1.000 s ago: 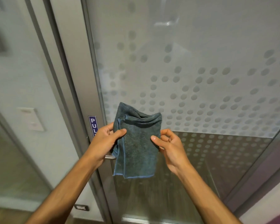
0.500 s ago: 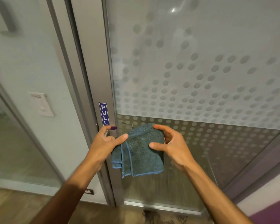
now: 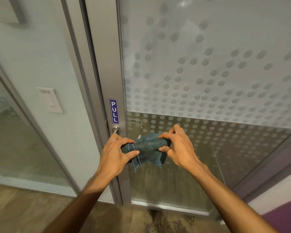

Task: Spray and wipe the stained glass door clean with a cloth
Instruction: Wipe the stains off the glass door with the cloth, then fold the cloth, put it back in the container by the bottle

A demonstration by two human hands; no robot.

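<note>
A glass door (image 3: 200,68) fills the view, frosted above with rows of grey dots and clear in its lower part. A dark teal cloth (image 3: 147,148) is bunched and folded between both hands in front of the lower glass. My left hand (image 3: 115,153) pinches its left end and my right hand (image 3: 179,147) grips its right end from above. No spray bottle is in view.
The door's grey metal frame carries a blue PULL sign (image 3: 114,111) and a round handle base (image 3: 115,130) just above my left hand. A white wall switch (image 3: 50,100) sits left. A dark stained patch (image 3: 166,221) marks the floor below the door.
The cloth hung open between my hands a second ago. Both hands have lowered it and folded it into a tight bunch. The view has tilted down, showing more floor.
</note>
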